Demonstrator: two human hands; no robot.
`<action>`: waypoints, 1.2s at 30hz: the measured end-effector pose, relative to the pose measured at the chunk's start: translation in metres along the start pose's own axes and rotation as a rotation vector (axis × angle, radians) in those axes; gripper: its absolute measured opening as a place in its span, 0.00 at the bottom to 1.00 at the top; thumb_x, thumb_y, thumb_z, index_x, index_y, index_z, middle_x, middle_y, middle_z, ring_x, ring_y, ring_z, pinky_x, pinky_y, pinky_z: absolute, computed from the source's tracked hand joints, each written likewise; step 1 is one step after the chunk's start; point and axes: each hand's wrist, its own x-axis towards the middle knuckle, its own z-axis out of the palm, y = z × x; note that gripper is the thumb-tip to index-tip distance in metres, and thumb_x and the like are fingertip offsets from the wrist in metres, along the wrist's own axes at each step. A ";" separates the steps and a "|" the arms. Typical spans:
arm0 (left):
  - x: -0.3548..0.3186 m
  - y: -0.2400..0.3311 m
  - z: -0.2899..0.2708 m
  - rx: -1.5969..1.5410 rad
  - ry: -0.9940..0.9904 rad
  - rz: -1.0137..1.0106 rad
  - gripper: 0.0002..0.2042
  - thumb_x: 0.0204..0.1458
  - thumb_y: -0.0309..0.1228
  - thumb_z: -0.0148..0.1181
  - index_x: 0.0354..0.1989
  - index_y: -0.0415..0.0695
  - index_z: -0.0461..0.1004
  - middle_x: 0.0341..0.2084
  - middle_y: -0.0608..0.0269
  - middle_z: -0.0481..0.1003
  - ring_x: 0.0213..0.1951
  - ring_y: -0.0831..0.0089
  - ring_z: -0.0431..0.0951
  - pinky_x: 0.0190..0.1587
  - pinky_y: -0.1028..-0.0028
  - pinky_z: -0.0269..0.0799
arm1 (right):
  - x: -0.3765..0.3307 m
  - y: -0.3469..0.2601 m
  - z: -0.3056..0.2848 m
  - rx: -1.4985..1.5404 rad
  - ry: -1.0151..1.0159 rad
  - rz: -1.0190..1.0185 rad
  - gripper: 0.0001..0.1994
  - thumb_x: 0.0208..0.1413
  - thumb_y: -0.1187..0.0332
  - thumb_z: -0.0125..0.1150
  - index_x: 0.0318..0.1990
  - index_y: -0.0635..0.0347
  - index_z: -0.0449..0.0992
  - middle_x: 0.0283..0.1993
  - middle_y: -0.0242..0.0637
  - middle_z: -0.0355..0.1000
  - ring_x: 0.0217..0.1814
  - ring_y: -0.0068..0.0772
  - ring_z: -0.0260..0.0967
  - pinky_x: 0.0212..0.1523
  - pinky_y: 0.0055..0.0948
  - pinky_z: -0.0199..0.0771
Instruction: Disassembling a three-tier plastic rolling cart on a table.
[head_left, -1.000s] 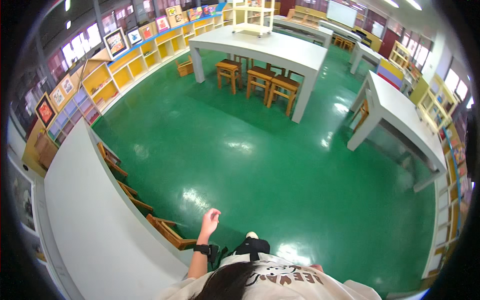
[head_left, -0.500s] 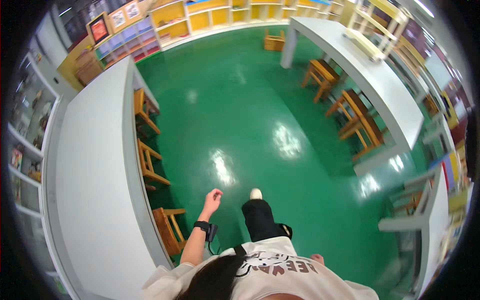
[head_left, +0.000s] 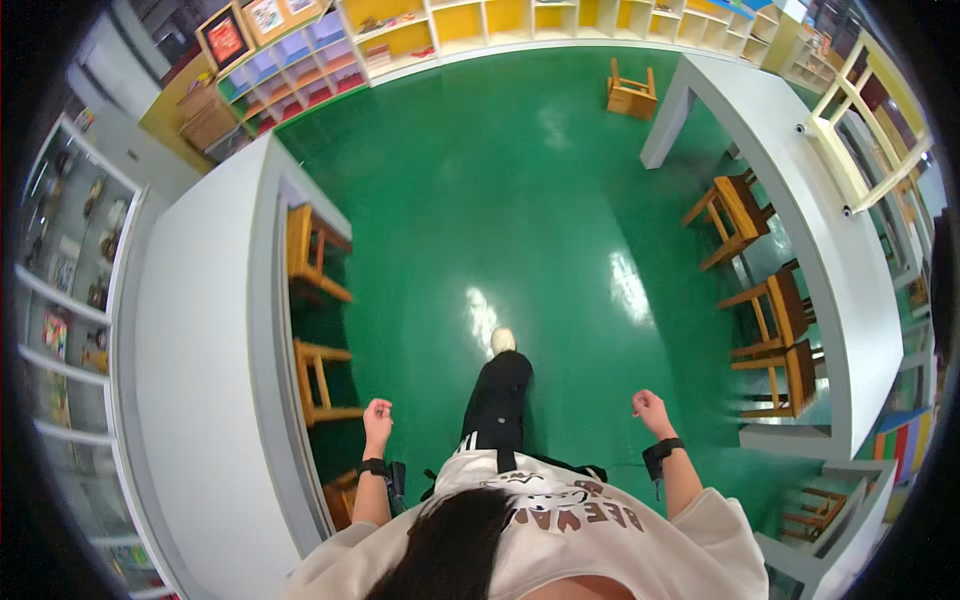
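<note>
Open green glossy floor (head_left: pixel 520 200) runs ahead between a long white table on the left (head_left: pixel 200 340) and a long white table on the right (head_left: pixel 800 230), a wide lane with bright glare patches and only a small wooden stool (head_left: pixel 630 92) standing far off near the end of the right table. Wooden chairs (head_left: pixel 315 255) are tucked under the left table's edge, and more wooden chairs (head_left: pixel 775 320) stand along the inner edge of the right one, leaving the middle free. The left hand (head_left: pixel 377 414) hangs loosely curled and empty just beside the nearest chair at the left table, with a black band (head_left: pixel 372 466) on its wrist; the right hand (head_left: pixel 650 409) is likewise loosely closed on nothing, over bare floor near the right table's corner, with a black wrist band (head_left: pixel 662 452) of its own. One dark trouser leg with a pale shoe (head_left: pixel 503 340) is stepped forward between them (the cream printed sweatshirt (head_left: pixel 580 520) fills the lower edge). Compared with half a second ago, the right hand has come into sight, the left has dropped lower and closer to the body, and the view has swung so both tables frame the lane. Yellow and white cubby shelves (head_left: pixel 500 20) line the far wall, and a pale display rack (head_left: pixel 70 300) stands at far left.
</note>
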 end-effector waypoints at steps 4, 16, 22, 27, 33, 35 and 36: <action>0.138 0.009 0.047 0.054 0.035 -0.011 0.03 0.44 0.18 0.47 0.22 0.40 0.66 0.16 0.65 0.67 0.20 0.79 0.67 0.21 0.78 0.63 | 0.057 -0.022 -0.004 -0.038 0.001 0.209 0.06 0.46 0.69 0.48 0.26 0.62 0.68 0.21 0.36 0.68 0.19 0.25 0.67 0.20 0.24 0.68; 0.506 0.270 0.266 -0.103 -0.368 0.195 0.04 0.44 0.18 0.45 0.27 0.39 0.66 0.20 0.67 0.67 0.20 0.81 0.65 0.21 0.81 0.61 | 0.253 -0.104 -0.005 0.399 0.169 0.780 0.15 0.47 0.62 0.49 0.41 0.60 0.65 0.30 0.39 0.71 0.24 0.30 0.70 0.21 0.27 0.66; 0.648 0.297 0.329 -0.116 -0.326 0.130 0.05 0.45 0.19 0.44 0.26 0.42 0.66 0.17 0.69 0.65 0.17 0.81 0.64 0.18 0.81 0.60 | 0.417 -0.131 -0.042 0.468 0.289 0.764 0.07 0.47 0.66 0.49 0.27 0.61 0.66 0.20 0.37 0.67 0.18 0.29 0.65 0.16 0.27 0.61; 0.745 0.363 0.333 -0.136 -0.288 0.127 0.07 0.44 0.18 0.43 0.29 0.41 0.66 0.17 0.69 0.64 0.17 0.80 0.63 0.20 0.80 0.61 | 0.582 -0.212 -0.075 0.465 0.312 0.482 0.11 0.49 0.64 0.50 0.37 0.59 0.66 0.25 0.33 0.68 0.21 0.23 0.65 0.16 0.22 0.62; 0.897 0.426 0.377 -0.032 -0.235 0.076 0.07 0.43 0.18 0.45 0.30 0.41 0.66 0.19 0.66 0.66 0.17 0.80 0.63 0.20 0.80 0.60 | 0.723 -0.282 -0.103 0.439 0.269 0.532 0.11 0.50 0.62 0.49 0.39 0.53 0.66 0.30 0.31 0.70 0.25 0.22 0.68 0.22 0.20 0.63; 0.953 0.438 0.403 -0.035 -0.286 0.089 0.06 0.42 0.18 0.46 0.29 0.41 0.66 0.19 0.66 0.66 0.16 0.80 0.63 0.19 0.80 0.60 | 0.754 -0.285 -0.104 0.474 0.328 0.582 0.11 0.48 0.63 0.50 0.37 0.56 0.66 0.29 0.33 0.70 0.23 0.25 0.69 0.19 0.22 0.61; 0.980 0.443 0.420 -0.052 -0.316 0.072 0.06 0.41 0.17 0.46 0.28 0.41 0.66 0.19 0.67 0.66 0.17 0.81 0.63 0.19 0.81 0.60 | 0.770 -0.285 -0.103 0.495 0.370 0.640 0.10 0.49 0.63 0.49 0.38 0.55 0.66 0.30 0.33 0.70 0.24 0.25 0.69 0.19 0.22 0.61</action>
